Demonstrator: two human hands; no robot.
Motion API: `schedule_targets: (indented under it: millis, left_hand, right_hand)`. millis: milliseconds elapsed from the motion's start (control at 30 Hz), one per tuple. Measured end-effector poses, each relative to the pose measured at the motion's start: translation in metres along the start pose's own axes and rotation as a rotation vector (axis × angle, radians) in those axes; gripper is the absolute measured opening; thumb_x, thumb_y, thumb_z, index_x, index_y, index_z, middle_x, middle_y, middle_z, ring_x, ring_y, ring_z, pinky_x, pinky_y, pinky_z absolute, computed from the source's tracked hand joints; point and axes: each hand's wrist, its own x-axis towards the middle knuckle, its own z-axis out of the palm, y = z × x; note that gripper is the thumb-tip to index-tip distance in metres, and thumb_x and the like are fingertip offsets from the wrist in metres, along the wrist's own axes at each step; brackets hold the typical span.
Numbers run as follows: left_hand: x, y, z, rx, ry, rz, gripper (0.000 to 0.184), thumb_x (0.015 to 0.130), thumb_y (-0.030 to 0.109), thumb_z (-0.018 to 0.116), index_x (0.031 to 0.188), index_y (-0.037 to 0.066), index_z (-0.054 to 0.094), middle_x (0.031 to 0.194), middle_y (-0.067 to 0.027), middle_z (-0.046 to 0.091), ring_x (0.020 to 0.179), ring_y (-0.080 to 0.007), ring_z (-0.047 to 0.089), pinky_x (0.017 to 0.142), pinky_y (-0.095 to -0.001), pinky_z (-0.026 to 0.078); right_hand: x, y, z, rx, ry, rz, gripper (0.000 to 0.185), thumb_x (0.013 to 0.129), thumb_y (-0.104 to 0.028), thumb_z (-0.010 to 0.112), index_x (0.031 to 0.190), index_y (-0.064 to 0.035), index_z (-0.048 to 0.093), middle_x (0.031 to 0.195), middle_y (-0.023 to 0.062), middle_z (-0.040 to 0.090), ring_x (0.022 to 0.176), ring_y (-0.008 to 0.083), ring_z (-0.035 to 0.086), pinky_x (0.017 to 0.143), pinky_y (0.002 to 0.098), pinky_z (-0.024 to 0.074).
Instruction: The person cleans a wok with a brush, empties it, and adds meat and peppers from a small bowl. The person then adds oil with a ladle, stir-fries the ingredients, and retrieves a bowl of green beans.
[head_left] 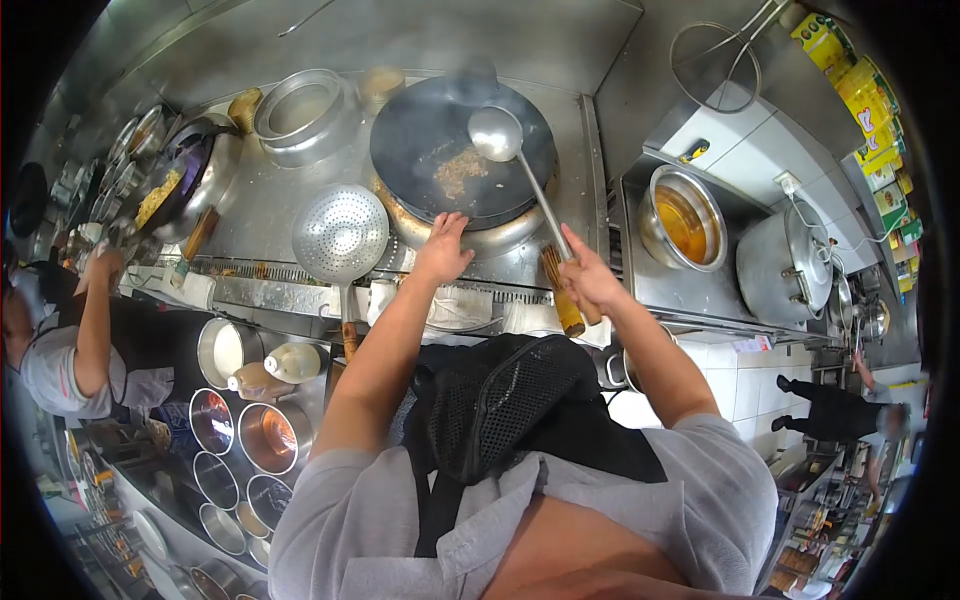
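Observation:
A black wok sits on the burner, with a small heap of browned minced food in its middle and steam rising. My right hand is closed round the handle of a steel ladle; the ladle's bowl is over the wok, above the food. At the wok's near rim is my left hand, its fingers stretched forward and thumb apart, with nothing visible in it. Whether its fingertips touch the rim I cannot tell. Left of the wok, a perforated skimmer lies with its handle toward me.
A bamboo brush lies below my right hand. To the right are a steel bowl of orange liquid and a large lidded pot. Steel containers and bottles stand at lower left. Another person works at left; one more stands far right.

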Motion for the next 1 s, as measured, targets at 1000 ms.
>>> schedule_targets:
  millis: [1000]
  left_hand:
    - [0.005,-0.001,0.001,0.050,-0.058,-0.026,0.069,0.081,0.019,0.070,0.142,0.002,0.042,0.151,-0.0165,0.038,0.143,-0.0401,0.027,0.117,-0.0439,0.030]
  right_hand:
    - [0.051,-0.030,0.016,0.070,0.008,-0.069,0.081,0.089,-0.003,0.051,0.159,-0.0181,0.013,0.066,0.0020,0.048,0.048,0.0127,0.046,0.046,0.0285,0.0420]
